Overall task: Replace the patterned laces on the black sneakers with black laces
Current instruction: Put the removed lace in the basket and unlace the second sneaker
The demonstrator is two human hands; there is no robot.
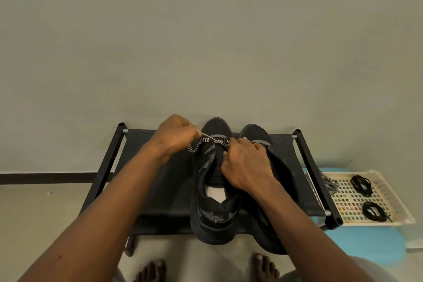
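Observation:
Two black sneakers stand side by side on a black shoe rack (160,181), toes toward the wall. My left hand (176,135) pinches the black-and-white patterned lace (201,143) of the left sneaker (212,215) and holds it out to the left of the shoe's front eyelets. My right hand (246,165) grips the tongue and front eyelet area of that sneaker. The right sneaker (258,134) is mostly hidden under my right hand and forearm. Two coiled black laces (361,185) (374,212) lie in a cream tray.
The cream perforated tray (389,190) sits on a light blue stool (370,245) to the right of the rack, with a loose patterned lace (329,182) at its left edge. A pale wall stands right behind the rack. My bare feet (263,268) are below it.

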